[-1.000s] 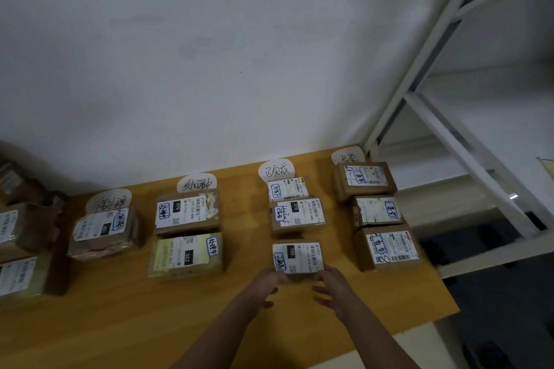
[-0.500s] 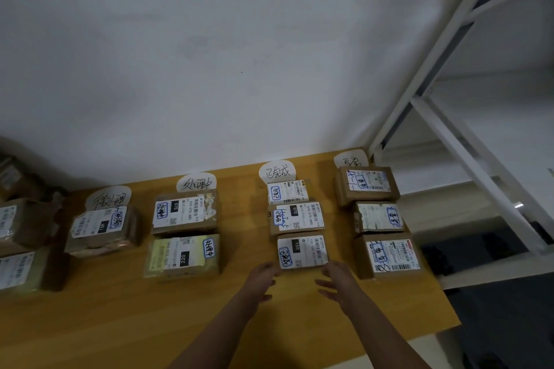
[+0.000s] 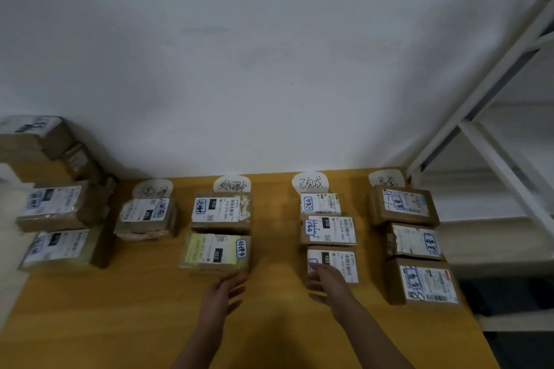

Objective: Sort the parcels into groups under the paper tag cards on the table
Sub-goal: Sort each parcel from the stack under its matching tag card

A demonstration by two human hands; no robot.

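Four white paper tag cards stand along the wall edge of the wooden table (image 3: 126, 308); the third card (image 3: 310, 183) heads a column of three parcels. The nearest parcel of that column (image 3: 338, 263) lies flat with its label up. My right hand (image 3: 325, 283) hovers at its near left corner with relaxed fingers, holding nothing. My left hand (image 3: 223, 293) is spread open over the bare table, just below the yellow-labelled parcel (image 3: 215, 253) in the second column. The first column holds one parcel (image 3: 147, 217); the fourth column has three parcels (image 3: 403, 204).
Unsorted parcels (image 3: 57, 207) are piled at the table's left end, some stacked against the wall. A white metal shelf frame (image 3: 491, 117) stands right of the table. The table's right edge drops off beside the nearest right-hand parcel (image 3: 425, 281).
Both hands let go of the nearest third-column parcel after sliding it up against its column. They have drawn back, the left hand moving leftward, and my view has swung left.
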